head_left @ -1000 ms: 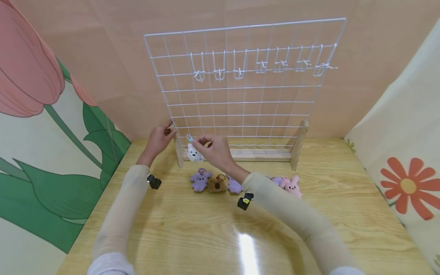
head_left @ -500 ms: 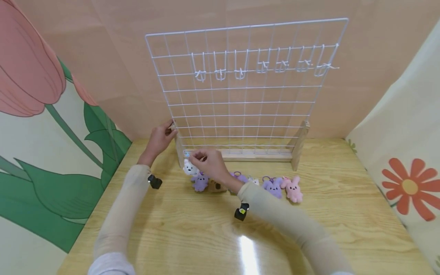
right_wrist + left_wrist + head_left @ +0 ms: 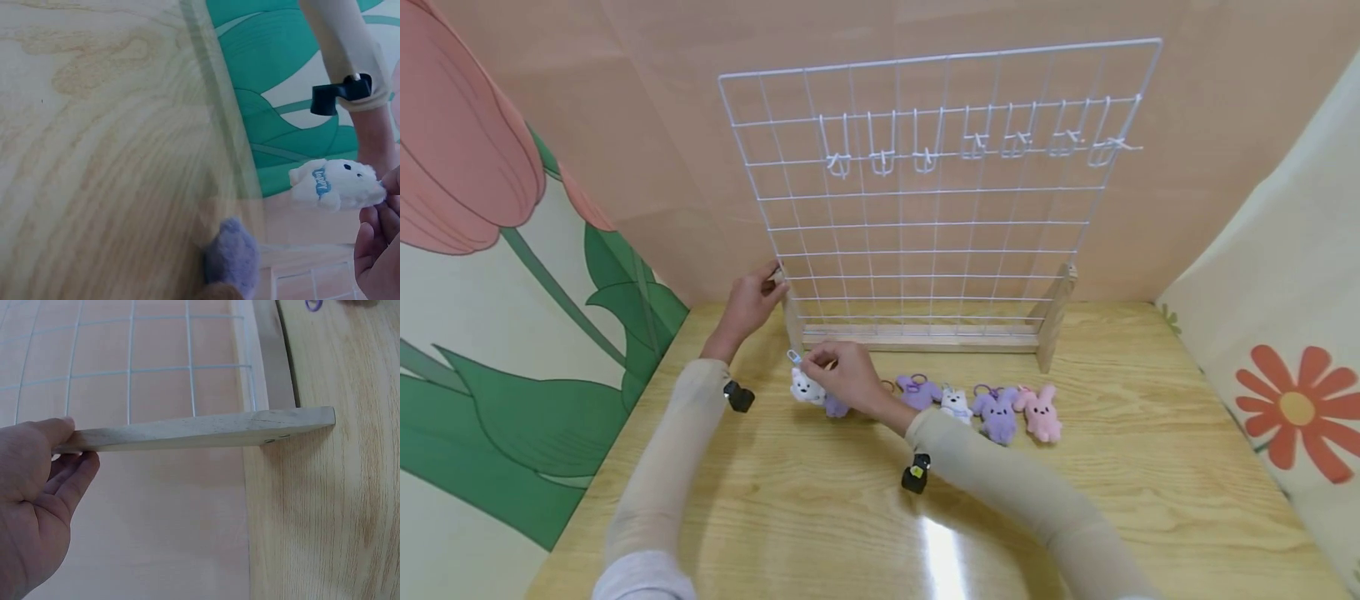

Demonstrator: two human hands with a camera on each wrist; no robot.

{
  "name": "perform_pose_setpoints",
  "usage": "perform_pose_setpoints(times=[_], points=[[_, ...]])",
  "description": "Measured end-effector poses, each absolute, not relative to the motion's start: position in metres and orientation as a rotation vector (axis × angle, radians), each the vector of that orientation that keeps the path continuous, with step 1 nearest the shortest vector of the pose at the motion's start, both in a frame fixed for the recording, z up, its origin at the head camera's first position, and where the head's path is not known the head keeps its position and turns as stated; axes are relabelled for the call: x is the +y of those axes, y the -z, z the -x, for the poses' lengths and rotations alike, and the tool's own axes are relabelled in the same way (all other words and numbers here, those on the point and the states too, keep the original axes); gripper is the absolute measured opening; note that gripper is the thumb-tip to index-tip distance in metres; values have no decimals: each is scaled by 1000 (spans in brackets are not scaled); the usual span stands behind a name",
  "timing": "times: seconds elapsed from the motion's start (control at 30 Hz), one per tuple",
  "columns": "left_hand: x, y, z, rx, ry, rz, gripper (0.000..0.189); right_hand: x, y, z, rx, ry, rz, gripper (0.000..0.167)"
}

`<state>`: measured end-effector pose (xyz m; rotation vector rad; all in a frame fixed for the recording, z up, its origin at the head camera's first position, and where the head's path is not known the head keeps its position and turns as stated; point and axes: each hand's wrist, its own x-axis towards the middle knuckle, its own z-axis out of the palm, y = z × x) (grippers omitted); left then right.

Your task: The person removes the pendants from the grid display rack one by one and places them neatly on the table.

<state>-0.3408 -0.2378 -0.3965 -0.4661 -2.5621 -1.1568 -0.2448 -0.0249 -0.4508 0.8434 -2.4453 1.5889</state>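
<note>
My right hand [image 3: 848, 379] pinches a white plush keychain [image 3: 807, 387] near its top, with a light-blue clip [image 3: 793, 357] standing up beside the fingertips. In the right wrist view this white plush [image 3: 340, 184] shows blue lettering on its chest. It hangs in front of the rack's left foot, overlapping a purple plush [image 3: 837, 407]. With thumb and fingers, my left hand [image 3: 748, 307] grips the top of the rack's left wooden upright [image 3: 187, 432]. The white wire grid rack [image 3: 932, 221] leans back from its wooden base.
Several white hooks [image 3: 927, 158] hang bare along the grid's upper part. A row of plush keychains lies before the base: a purple one [image 3: 917, 393], a white one [image 3: 955, 403], another purple one [image 3: 997, 415] and a pink one [image 3: 1042, 414]. A brown plush is mostly behind my right hand.
My right hand has carried the white plush keychain down and slightly left, from in front of the grid to the left end of the plush row. My left hand has stayed on the upright.
</note>
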Motion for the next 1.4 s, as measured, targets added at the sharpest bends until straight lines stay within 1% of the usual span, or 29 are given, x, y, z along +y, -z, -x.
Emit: perform_pose_setpoints(times=[0.33, 0.5, 0.73, 0.97, 1.4], points=[[-239, 396, 341, -2562, 1138, 465, 52, -43, 469, 243, -2504, -1588, -896, 13], [-239, 396, 340, -2564, 1153, 463, 52, -51, 477, 242, -2524, -1551, -895, 12], [-239, 396, 341, -2558, 1133, 476, 50, -56, 483, 241, -2588, -1500, -888, 14], [-240, 398, 341, -2575, 1155, 481, 51, -60, 493, 241, -2593, -1495, -897, 12], [-240, 397, 340, -2589, 1143, 463, 52, -62, 491, 250, -2606, -1361, -971, 10]])
